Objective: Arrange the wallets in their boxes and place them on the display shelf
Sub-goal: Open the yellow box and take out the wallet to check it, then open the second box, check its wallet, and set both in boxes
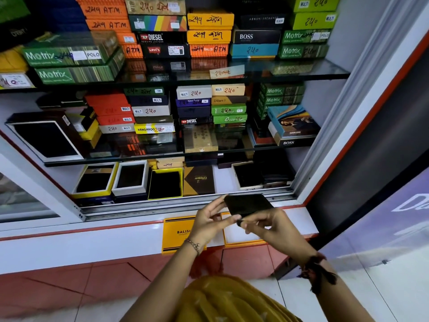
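Observation:
A black wallet (248, 204) is held flat between both hands, just above the white ledge in front of the cabinet. My left hand (210, 223) grips its left edge. My right hand (267, 225) pinches its lower edge. Under the hands lie a yellow BALISI box lid (176, 233) and an open orange-rimmed box base with a white inside (239, 235). On the bottom shelf stand several open boxes with black wallets inside, among them a yellow-rimmed one (165, 184) and a white-rimmed one (131, 177).
Glass shelves (313, 70) above carry stacked wallet boxes with handwritten prices. A brown closed box (199, 180) lies on the bottom shelf. The sliding-door track (185, 203) runs along the cabinet front. A frame post (348, 135) stands at the right, red floor tiles below.

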Motion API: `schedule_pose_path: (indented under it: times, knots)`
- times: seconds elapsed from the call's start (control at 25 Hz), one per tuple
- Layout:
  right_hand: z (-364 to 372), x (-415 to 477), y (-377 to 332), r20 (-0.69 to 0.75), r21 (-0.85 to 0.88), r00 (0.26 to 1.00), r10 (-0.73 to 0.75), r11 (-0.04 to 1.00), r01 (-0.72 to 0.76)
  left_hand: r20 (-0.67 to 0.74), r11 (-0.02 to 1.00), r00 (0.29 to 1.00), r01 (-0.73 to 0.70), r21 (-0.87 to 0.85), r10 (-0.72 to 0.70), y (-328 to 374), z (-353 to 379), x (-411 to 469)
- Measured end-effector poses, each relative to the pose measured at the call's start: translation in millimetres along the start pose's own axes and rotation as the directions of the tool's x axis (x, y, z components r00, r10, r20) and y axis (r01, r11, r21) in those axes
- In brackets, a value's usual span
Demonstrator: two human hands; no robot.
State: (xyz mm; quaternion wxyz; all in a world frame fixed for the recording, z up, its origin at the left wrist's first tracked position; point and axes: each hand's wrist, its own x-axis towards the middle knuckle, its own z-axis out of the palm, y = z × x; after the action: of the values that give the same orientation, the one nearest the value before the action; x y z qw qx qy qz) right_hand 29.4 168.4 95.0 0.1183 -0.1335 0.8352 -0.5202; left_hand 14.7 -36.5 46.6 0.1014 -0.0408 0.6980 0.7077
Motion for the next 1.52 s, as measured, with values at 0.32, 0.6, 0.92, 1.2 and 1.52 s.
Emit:
schedule_pose_path:
  times: [0.32, 0.6, 0.92, 1.2, 1.52]
  knots:
    - [20, 7, 82, -0.13, -0.451, 0.991, 0.004, 0.89, -0.062, 0.021, 0.346, 1.0, -0.025, 0.938, 0.013, -44, 9, 5]
    - [51, 24, 96, -0.176, -0.668, 0.984, -0.01, 0.736, -0.112, -0.015, 0.176, 0.995, -0.002, 0.984, 0.099, -58, -6, 2]
    - [111, 56, 38, 0.017, -0.324, 0.989, 0.145, 0.937, -0.131, -0.691, 0.588, 0.64, 0.715, 0.377, -0.335, -52, -78, -13]
    - [157, 57, 7, 0.202, -0.169, 0.873, 0.444, 0.894, -0.415, -0.359, 0.882, 0.807, 0.408, -0.235, -0.469, -48, -110, -33]
    - [165, 60, 9, 0.23, 0.154, 0.9, 0.371, 0.899, -0.41, -0.002, 0.734, 0.863, 0.429, -0.526, -0.506, -71, -98, -47]
